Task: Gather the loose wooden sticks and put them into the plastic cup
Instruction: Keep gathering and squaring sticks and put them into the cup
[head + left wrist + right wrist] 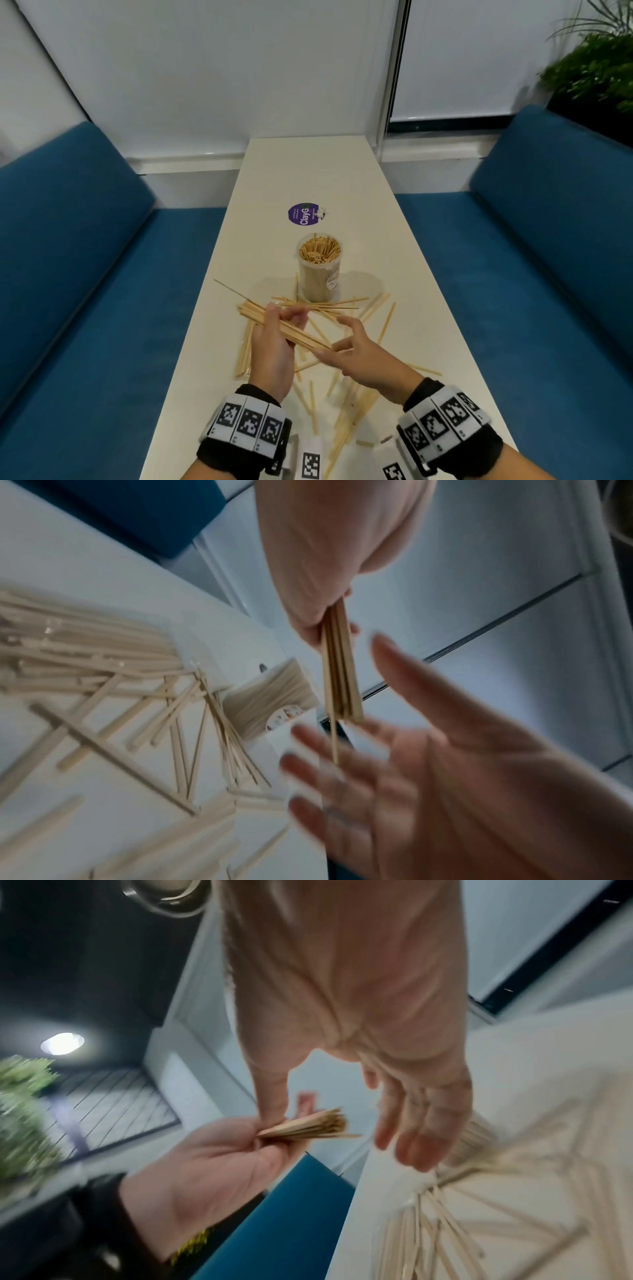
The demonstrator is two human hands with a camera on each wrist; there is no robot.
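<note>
My left hand [274, 342] grips a bundle of wooden sticks [291, 330] above the white table [308, 171], with the bundle slanting from far left to near right. My right hand [356, 349] is open with spread fingers at the bundle's near end; whether it touches is unclear. The left wrist view shows the bundle [341, 669] pointing at the right palm [445, 777]. In the right wrist view the fanned stick ends [308, 1127] sit in the left hand [222, 1164]. The clear plastic cup [318, 270], packed with sticks, stands upright just beyond my hands. Loose sticks [383, 322] lie scattered around it.
A purple round sticker [303, 213] lies on the table beyond the cup. More loose sticks [346, 421] cover the table near my wrists. Blue sofas [85, 257] flank the narrow table on both sides. A green plant [592, 72] stands at the far right.
</note>
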